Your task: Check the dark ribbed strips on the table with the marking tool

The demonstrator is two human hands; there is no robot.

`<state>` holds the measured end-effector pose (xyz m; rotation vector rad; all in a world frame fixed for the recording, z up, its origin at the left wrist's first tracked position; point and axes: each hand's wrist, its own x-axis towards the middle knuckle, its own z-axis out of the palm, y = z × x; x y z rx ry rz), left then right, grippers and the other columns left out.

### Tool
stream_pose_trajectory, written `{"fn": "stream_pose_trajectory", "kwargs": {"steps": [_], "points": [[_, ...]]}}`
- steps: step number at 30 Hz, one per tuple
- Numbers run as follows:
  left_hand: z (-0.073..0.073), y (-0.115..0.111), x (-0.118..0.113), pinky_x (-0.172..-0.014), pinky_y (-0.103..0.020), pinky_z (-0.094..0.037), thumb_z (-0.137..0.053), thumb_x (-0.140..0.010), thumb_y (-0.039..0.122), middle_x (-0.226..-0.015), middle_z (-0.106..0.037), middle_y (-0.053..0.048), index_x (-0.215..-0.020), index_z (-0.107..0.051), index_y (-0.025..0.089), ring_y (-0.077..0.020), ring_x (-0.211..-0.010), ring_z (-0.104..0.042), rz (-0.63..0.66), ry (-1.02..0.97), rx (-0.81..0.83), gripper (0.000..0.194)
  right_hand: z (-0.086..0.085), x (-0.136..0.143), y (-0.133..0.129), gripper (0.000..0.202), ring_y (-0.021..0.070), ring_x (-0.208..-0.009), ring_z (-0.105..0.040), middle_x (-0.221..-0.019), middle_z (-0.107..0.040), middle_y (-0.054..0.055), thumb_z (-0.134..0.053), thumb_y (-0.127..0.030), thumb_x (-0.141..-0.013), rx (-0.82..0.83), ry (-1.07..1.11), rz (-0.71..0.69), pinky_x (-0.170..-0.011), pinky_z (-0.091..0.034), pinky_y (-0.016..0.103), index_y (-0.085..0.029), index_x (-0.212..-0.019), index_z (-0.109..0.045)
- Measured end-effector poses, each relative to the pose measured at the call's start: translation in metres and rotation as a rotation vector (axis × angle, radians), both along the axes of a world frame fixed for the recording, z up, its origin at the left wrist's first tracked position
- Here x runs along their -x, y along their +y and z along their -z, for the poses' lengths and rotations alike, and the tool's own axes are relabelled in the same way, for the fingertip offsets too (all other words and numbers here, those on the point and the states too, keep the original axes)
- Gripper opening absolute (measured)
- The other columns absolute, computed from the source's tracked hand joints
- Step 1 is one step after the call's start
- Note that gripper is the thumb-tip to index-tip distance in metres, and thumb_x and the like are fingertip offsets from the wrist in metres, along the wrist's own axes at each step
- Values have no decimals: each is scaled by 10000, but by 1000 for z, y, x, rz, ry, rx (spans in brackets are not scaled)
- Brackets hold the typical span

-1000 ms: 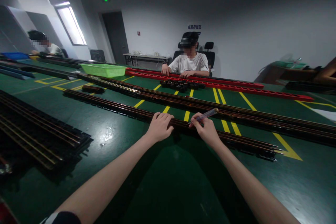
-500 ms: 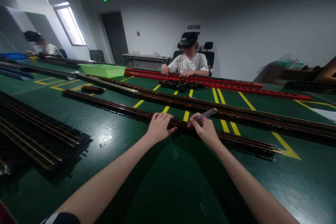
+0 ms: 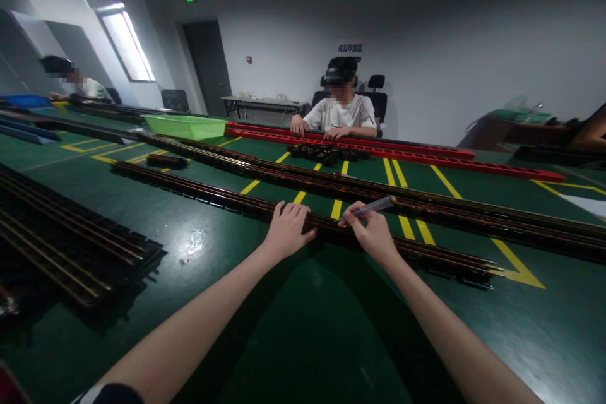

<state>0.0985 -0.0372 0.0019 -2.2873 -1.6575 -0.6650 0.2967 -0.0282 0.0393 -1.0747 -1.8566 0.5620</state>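
A long dark strip with copper-coloured bars along it [image 3: 203,194] lies slantwise on the green table before me. My left hand [image 3: 287,230] grips it near its middle, fingers over the far side and thumb on the near side. A short way to the right, my right hand [image 3: 373,233] is closed on a pen-like tool with a clear purplish barrel [image 3: 376,205]. The tool leans up to the right, and its lower end points down at the strip. Whether the tip touches the strip I cannot tell. The strip's right end reaches toward a yellow corner mark.
Longer dark strips [image 3: 440,207] lie just beyond mine. Several more [image 3: 61,237] are grouped at left, with a short piece [image 3: 166,161] farther back. Beyond are a green basket [image 3: 187,129], red slotted rails [image 3: 426,161] and a seated co-worker [image 3: 343,110].
The strip has slid very slightly to the left, along with my left hand. The pen-like tool has shifted a little to the right at its upper end.
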Motion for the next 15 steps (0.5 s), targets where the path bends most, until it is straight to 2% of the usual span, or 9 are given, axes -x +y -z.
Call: {"fn": "stream_pose_trajectory", "kwargs": {"steps": [15], "points": [[-3, -2, 0, -1053, -482, -263, -514, -847, 354, -1177, -613, -72, -1128, -539, 216, -250, -1128, -511, 31, 9, 21, 314, -1, -1, 0, 182, 238, -724, -680, -666, -713, 41, -506, -320, -835, 22, -33, -27, -712, -467, 333, -222, -690, -556]]}}
